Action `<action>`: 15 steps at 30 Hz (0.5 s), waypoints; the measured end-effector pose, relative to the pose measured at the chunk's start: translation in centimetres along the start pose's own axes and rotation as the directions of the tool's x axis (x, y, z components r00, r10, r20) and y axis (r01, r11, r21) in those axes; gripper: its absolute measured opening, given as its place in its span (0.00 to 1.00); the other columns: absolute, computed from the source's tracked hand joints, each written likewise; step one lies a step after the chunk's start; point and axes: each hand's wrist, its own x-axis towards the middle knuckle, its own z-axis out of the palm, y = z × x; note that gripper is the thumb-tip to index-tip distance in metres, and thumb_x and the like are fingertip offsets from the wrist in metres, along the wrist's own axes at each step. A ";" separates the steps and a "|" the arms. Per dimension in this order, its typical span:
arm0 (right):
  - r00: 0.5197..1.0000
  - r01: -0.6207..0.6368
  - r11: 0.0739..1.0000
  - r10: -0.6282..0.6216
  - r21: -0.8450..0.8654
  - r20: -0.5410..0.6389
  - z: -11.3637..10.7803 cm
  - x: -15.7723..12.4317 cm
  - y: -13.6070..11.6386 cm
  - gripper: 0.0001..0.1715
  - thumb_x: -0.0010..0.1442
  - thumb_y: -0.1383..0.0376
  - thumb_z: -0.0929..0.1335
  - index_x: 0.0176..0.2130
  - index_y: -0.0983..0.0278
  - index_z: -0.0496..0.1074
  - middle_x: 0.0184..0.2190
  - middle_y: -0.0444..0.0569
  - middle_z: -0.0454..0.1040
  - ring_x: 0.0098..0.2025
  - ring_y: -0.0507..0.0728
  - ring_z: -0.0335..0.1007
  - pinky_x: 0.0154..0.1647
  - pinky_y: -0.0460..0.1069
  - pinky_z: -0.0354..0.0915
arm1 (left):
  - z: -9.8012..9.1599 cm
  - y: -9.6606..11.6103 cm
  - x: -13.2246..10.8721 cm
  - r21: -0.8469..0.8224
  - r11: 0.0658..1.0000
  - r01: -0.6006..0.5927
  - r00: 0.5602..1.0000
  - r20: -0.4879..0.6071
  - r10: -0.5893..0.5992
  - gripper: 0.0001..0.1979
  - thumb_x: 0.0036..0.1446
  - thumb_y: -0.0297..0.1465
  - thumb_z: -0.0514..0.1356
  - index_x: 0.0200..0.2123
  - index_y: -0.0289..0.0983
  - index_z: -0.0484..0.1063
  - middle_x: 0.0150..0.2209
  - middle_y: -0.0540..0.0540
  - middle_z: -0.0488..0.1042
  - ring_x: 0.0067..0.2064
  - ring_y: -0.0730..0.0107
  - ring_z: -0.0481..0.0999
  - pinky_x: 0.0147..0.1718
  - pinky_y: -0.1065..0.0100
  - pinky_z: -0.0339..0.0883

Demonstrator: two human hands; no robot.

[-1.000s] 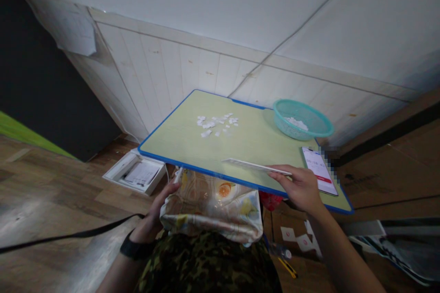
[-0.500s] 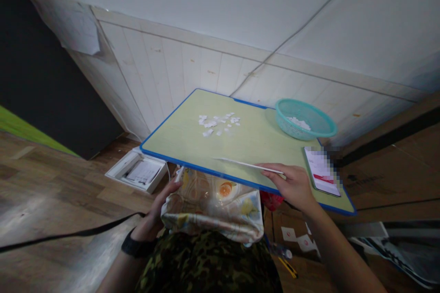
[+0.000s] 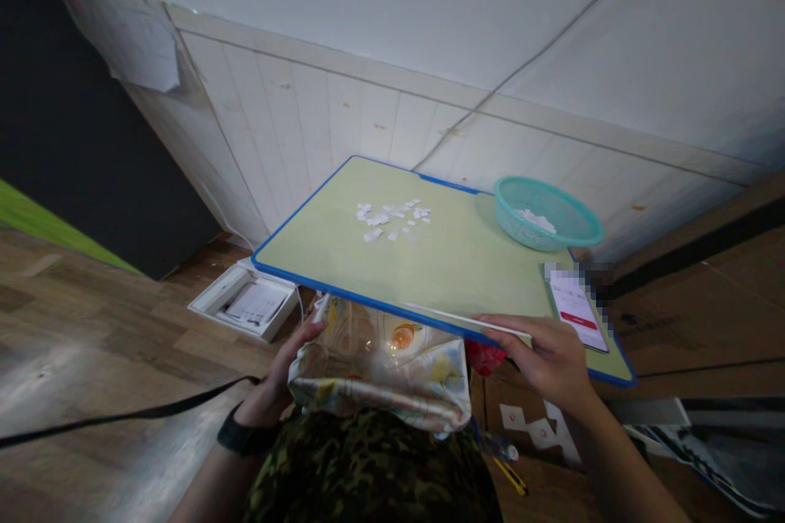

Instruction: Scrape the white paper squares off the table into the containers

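Right hand: closed on the right end of a white strip; right hand (image 3: 549, 355) sits at the worktop's front edge, thumb and fingers pinching.
White strip: thin, seen nearly edge-on; white strip (image 3: 454, 317) runs left from the fingers along the front edge; touching the worktop or just above it, can't tell.
Left hand: left hand (image 3: 291, 361) is at the left side of the fruit-print holder, fingers curled at its edge; firm grip or light touch, can't tell (palm side hidden).
Fruit-print holder: fruit-print holder (image 3: 380, 396) lies below the worktop's front edge, against the camouflage clothing (image 3: 374, 470); orange slice printed near its middle.
Worktop: pale green worktop (image 3: 454, 265), blue rim, backed up to the white panelled wall (image 3: 307, 98).
Scraps: small white scraps (image 3: 377, 220) in a loose scatter, back left of centre; well apart from the strip.
Basin: turquoise basin (image 3: 573, 216) at the back right corner; more white pieces inside.
Phone: lit phone (image 3: 567, 294) flat at the right end, near the right hand; red button on screen.
Floor: open white box (image 3: 270, 328) at left, papers inside; yellow cutter (image 3: 512, 476) at lower right.
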 end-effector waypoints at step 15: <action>0.961 -0.167 0.986 0.165 0.012 -0.222 3.5 5.8 4.6 0.10 0.60 0.61 0.69 0.39 0.61 0.80 0.36 0.47 0.83 0.33 0.56 0.79 0.35 0.48 0.72 | -0.3 0.2 0.0 0.003 1.000 -0.017 0.992 -0.123 0.017 0.03 0.44 0.29 0.68 0.26 0.39 0.77 0.27 0.47 0.84 0.40 0.55 0.83 0.30 0.69 0.75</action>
